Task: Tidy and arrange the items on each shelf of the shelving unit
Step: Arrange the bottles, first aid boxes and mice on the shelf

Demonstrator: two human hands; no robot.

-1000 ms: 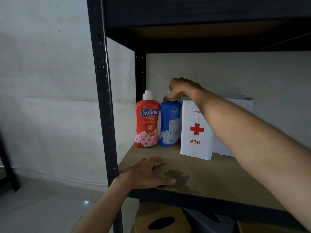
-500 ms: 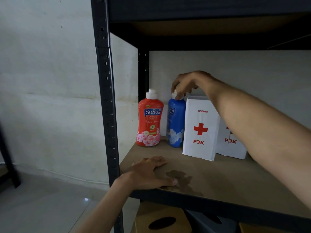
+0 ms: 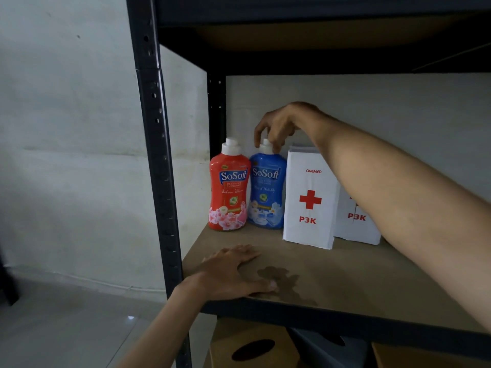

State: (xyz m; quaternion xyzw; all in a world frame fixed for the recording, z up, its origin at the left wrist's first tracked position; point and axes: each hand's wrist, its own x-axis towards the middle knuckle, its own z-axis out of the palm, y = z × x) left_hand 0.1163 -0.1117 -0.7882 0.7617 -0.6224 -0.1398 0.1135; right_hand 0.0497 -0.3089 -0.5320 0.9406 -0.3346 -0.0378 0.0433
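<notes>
- The shelf (image 3: pixel 358 274) carries its row along the back edge, from the back-left corner.
- Two white boxes, the front P3K box (image 3: pixel 309 197) and the other P3K box (image 3: pixel 357 224), stand upright.
- The blue bottle (image 3: pixel 267 192) stands between the red bottle (image 3: pixel 229 189) and the front P3K box.
- The right hand (image 3: pixel 279 126) has its grip pinching the blue bottle's cap; the left hand (image 3: pixel 231 272) lies spread on the front edge.
- Judged step: squaring the blue bottle; next, release without tipping it.
</notes>
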